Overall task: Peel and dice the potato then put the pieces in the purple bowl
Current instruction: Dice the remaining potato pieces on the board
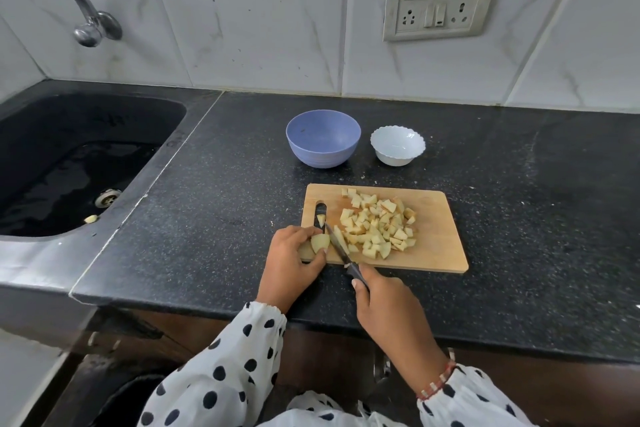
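Left hand (289, 253) grip pinching one potato chunk (319, 242), right hand (384, 298) grip wrapped round one knife (341, 250), two bowls

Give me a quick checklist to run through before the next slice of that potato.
1. Left hand holds the potato piece on the cutting board: ok.
2. Right hand grips the knife: ok.
3. Fingertips clear of the blade: cannot tell, very close.
4. Diced pieces piled out of the way: ok.
5. Purple bowl empty and ready: ok.

White bowl (397, 146), sink (41, 222), tap (85, 15)
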`<state>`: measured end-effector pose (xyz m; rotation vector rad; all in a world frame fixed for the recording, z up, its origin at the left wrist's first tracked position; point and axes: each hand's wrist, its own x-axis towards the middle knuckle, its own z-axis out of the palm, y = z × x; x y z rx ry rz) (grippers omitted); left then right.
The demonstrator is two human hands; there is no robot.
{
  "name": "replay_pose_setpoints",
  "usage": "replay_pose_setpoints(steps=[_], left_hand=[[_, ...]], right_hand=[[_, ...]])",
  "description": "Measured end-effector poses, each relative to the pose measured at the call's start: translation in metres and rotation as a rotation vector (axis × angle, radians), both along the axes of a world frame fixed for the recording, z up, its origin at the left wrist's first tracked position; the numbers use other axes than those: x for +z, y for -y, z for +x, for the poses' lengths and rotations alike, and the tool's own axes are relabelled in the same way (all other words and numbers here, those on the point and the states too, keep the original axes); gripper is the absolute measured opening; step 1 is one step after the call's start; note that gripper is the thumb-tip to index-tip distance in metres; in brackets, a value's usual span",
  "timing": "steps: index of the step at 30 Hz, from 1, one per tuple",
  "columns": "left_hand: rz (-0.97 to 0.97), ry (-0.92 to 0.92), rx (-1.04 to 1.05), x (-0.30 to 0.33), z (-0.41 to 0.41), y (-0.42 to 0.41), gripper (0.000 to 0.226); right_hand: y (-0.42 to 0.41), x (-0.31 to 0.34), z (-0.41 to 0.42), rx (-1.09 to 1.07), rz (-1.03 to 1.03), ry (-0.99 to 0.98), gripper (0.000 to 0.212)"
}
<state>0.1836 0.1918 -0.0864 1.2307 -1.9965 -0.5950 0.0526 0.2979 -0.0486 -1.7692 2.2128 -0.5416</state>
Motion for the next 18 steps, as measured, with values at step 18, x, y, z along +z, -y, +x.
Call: replay_pose_setpoints(steps=[18], left_hand=[[-0.079,0.012,-0.014,-0.004,0.01,-0.004,0.026]], right_hand=[[-0.001,-0.004,-0.005,0.006,-0.092,0.222,0.031]])
